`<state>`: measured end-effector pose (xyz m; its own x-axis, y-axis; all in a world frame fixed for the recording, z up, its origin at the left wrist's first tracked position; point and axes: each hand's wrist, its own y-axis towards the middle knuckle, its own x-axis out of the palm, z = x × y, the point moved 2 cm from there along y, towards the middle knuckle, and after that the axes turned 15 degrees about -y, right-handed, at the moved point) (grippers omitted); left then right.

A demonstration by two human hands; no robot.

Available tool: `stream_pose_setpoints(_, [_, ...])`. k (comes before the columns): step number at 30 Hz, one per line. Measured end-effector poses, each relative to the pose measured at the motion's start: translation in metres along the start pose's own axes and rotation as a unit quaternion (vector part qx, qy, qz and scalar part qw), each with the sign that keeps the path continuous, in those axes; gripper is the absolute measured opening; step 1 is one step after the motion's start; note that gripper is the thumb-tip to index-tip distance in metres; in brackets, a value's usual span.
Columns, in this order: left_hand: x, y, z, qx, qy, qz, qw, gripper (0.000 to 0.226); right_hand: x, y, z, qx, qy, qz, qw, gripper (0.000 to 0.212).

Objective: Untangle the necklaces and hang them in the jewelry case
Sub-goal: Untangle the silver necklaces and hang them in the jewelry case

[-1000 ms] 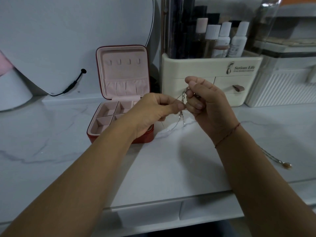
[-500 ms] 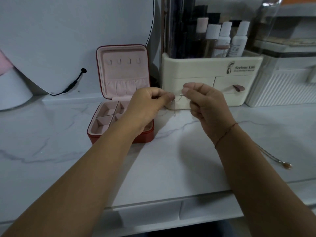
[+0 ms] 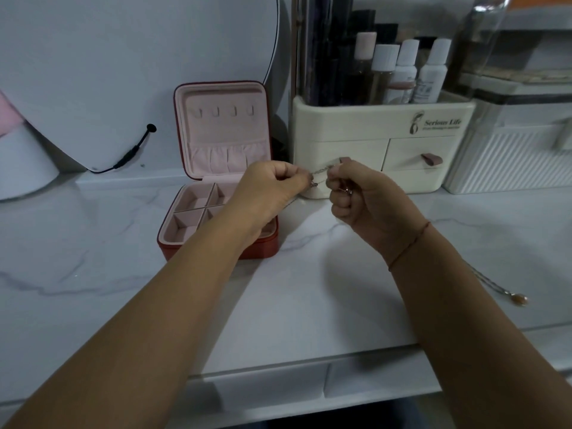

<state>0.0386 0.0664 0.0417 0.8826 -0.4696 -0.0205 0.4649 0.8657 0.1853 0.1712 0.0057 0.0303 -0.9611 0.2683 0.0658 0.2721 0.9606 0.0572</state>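
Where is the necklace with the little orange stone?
The pendant necklace lies on the white marble counter at the right of the head view, just beyond the right forearm, in front of the ribbed white box.

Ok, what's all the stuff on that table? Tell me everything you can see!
jewelry case: one, red with pink lining, open, left of middle.
silver necklace: one, stretched between both hands.
pendant necklace: one, silver chain, brownish pendant, on the table at right.
organizer: one, cream, with drawers, at the back.
bottles: four, mostly white, in the organizer.
ribbed box: one, white, far right.
black cable: one, back left.
table: one, white marble.
left hand, right hand: two, pinching the silver necklace.
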Motion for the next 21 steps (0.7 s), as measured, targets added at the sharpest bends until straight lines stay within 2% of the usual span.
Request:
stream_pose_setpoints(4, [-0.001, 0.002, -0.002, 0.006, 0.016, 0.015, 1.000, 0.006, 0.001, -0.002, -0.002, 0.009, 0.065, -0.017, 0.998, 0.023])
stream_pose_setpoints(6, [-0.004, 0.004, -0.005, 0.012, 0.025, 0.033, 0.999, 0.007, -0.001, -0.002, -0.003, 0.012, 0.070, -0.018, 0.997, 0.020])
stream_pose_setpoints(10, [-0.010, 0.008, -0.008, 0.028, 0.036, 0.075, 0.996, 0.018, -0.006, 0.001, 0.003, 0.014, 0.006, 0.045, 0.999, 0.016])
stream_pose_setpoints(14, [-0.015, 0.012, -0.008, 0.067, 0.074, 0.109, 0.989, 0.014, -0.008, 0.000, 0.004, -0.002, -0.070, 0.115, 0.991, 0.011])
stream_pose_setpoints(21, [-0.016, 0.010, -0.008, 0.110, 0.123, 0.114, 0.980, 0.008, -0.010, -0.003, 0.000, -0.039, -0.070, 0.163, 0.983, 0.012])
